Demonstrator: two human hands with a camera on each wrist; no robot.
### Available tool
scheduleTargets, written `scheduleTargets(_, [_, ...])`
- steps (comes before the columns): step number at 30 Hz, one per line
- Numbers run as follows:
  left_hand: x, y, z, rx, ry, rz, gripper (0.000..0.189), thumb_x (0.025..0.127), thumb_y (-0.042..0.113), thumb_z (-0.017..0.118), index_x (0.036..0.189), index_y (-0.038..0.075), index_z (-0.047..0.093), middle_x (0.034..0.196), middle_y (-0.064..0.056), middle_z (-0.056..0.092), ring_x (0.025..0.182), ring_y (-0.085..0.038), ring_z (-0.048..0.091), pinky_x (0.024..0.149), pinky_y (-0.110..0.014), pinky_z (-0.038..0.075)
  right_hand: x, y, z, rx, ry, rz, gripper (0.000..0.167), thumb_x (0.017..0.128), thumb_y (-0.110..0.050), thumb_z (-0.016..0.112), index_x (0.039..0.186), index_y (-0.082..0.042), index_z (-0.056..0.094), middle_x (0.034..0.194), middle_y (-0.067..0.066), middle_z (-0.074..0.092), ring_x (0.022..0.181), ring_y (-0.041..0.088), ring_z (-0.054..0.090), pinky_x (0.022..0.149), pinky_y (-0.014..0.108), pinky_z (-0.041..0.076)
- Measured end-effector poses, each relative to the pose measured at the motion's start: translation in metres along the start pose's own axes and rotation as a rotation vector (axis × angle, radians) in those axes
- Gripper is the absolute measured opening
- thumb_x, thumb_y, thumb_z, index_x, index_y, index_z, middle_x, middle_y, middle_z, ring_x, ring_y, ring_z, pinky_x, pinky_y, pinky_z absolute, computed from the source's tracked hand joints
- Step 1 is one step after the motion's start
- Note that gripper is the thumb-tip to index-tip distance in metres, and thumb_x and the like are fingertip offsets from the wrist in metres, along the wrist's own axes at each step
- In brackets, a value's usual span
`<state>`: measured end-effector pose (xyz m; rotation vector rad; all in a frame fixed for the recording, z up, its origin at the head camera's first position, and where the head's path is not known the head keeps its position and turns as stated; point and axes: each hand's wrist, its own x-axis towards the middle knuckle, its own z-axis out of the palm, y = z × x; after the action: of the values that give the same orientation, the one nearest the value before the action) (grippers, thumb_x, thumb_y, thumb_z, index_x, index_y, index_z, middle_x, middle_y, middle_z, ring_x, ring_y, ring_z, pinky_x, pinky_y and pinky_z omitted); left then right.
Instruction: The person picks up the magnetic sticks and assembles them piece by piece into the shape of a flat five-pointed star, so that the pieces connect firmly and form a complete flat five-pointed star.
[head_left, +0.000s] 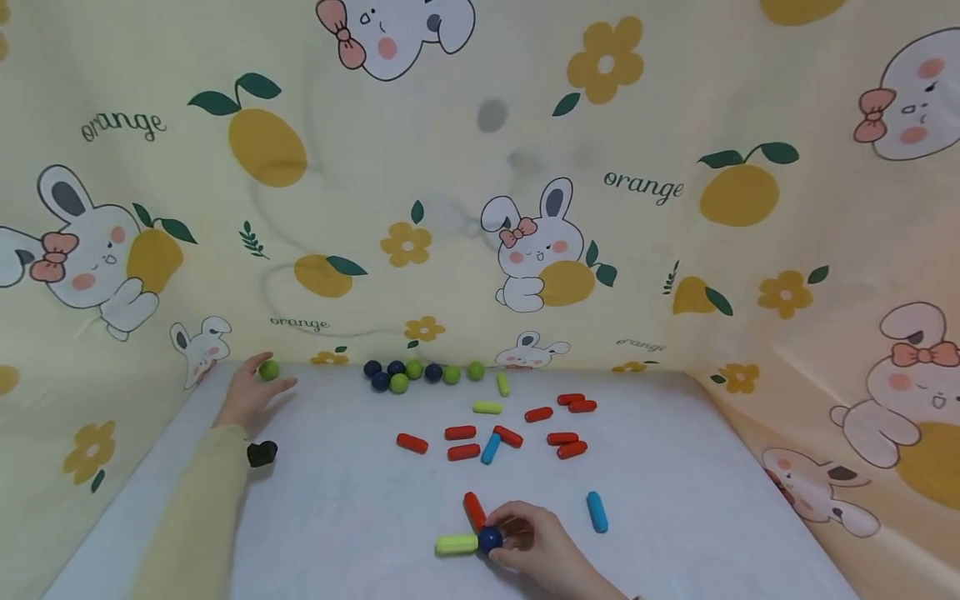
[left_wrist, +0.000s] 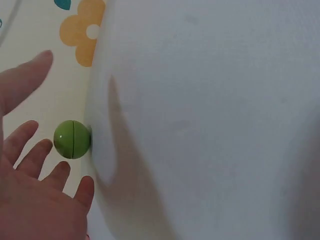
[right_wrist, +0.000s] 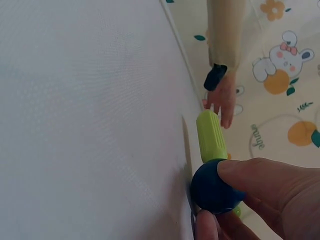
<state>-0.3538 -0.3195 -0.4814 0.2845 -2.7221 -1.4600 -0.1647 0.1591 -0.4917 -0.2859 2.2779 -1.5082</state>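
Note:
My right hand (head_left: 538,542) pinches a dark blue ball (head_left: 490,540) between thumb and fingers, low in the head view. A yellow-green rod (head_left: 457,545) meets the ball on its left, and a red rod (head_left: 474,511) meets it from above. In the right wrist view the yellow-green rod (right_wrist: 211,136) touches the blue ball (right_wrist: 216,187). My left hand (head_left: 253,392) is at the table's far left corner, its fingers spread around a green ball (head_left: 269,370). In the left wrist view that green ball (left_wrist: 72,139) sits beside the fingertips, not gripped.
Several dark blue and green balls (head_left: 399,383) lie along the back edge. Several red rods (head_left: 461,432) are scattered mid-table with a blue rod (head_left: 491,448) and two yellow-green rods (head_left: 487,407). Another blue rod (head_left: 597,512) lies right of my right hand. A printed cloth (head_left: 450,167) surrounds the white table.

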Motion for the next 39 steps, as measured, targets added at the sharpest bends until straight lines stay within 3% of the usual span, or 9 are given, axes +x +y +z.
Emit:
scheduleTargets(4, [0.003, 0.000, 0.005, 0.044, 0.014, -0.002, 0.085, 0.090, 0.032, 0.066, 0.151, 0.003, 0.015, 0.153, -0.029, 0.012, 0.137, -0.049, 0.012, 0.108, -0.062, 0.016, -0.002, 0.001, 0.000, 0.012, -0.007, -0.002, 0.030, 0.082, -0.010, 0.076, 0.109, -0.013, 0.064, 0.104, 0.003, 0.060, 0.089, 0.024, 0.057, 0.078, 0.029, 0.052])
scheduleTargets(8, [0.001, -0.003, 0.009, 0.020, 0.028, 0.016, 0.073, 0.092, 0.019, 0.064, 0.149, 0.001, 0.023, 0.149, -0.029, 0.022, 0.134, -0.048, 0.022, 0.108, -0.060, 0.022, -0.001, 0.001, 0.000, 0.015, -0.015, -0.012, 0.030, 0.082, -0.011, 0.076, 0.109, -0.013, 0.064, 0.104, 0.003, 0.061, 0.089, 0.023, 0.058, 0.078, 0.027, 0.052])
scheduleTargets(14, [-0.010, -0.004, 0.024, -0.021, 0.019, 0.075, 0.047, 0.089, 0.000, 0.056, 0.135, -0.003, 0.047, 0.133, -0.027, 0.043, 0.119, -0.042, 0.040, 0.100, -0.056, 0.035, -0.002, 0.000, 0.000, 0.005, -0.020, -0.005, 0.030, 0.082, -0.012, 0.076, 0.109, -0.014, 0.064, 0.104, 0.003, 0.061, 0.088, 0.023, 0.058, 0.078, 0.028, 0.053])
scheduleTargets(17, [-0.020, 0.000, 0.031, -0.025, 0.035, 0.092, 0.041, 0.089, -0.001, 0.057, 0.130, -0.003, 0.051, 0.129, -0.025, 0.047, 0.116, -0.039, 0.043, 0.098, -0.053, 0.038, -0.001, 0.000, 0.000, 0.008, -0.017, -0.006, 0.029, 0.082, -0.012, 0.075, 0.110, -0.013, 0.065, 0.104, 0.003, 0.061, 0.088, 0.023, 0.058, 0.078, 0.028, 0.053])
scheduleTargets(23, [-0.051, 0.014, 0.047, -0.064, -0.018, 0.091, 0.039, 0.093, 0.009, 0.060, 0.130, -0.002, 0.053, 0.130, -0.022, 0.050, 0.113, -0.034, 0.049, 0.094, -0.045, 0.044, -0.001, -0.001, 0.000, -0.008, -0.002, -0.019, 0.031, 0.083, -0.013, 0.075, 0.112, -0.014, 0.065, 0.105, 0.002, 0.062, 0.089, 0.023, 0.058, 0.078, 0.027, 0.053])
scheduleTargets(31, [-0.106, 0.037, 0.080, -0.241, -0.208, 0.041, 0.044, 0.087, 0.020, 0.072, 0.124, 0.002, 0.060, 0.125, -0.015, 0.056, 0.102, -0.022, 0.061, 0.084, -0.032, 0.052, -0.001, -0.003, -0.002, -0.053, 0.004, -0.062, 0.029, 0.084, -0.015, 0.074, 0.112, -0.016, 0.068, 0.104, 0.001, 0.063, 0.089, 0.022, 0.058, 0.077, 0.024, 0.052])
scheduleTargets(39, [-0.154, 0.056, 0.111, -0.337, -0.359, 0.003, 0.042, 0.086, 0.026, 0.073, 0.121, 0.005, 0.063, 0.113, -0.008, 0.061, 0.092, -0.018, 0.063, 0.081, -0.034, 0.054, 0.000, -0.003, 0.000, -0.056, 0.009, -0.048, 0.029, 0.084, -0.016, 0.075, 0.111, -0.014, 0.066, 0.104, 0.001, 0.063, 0.090, 0.022, 0.058, 0.078, 0.024, 0.053])
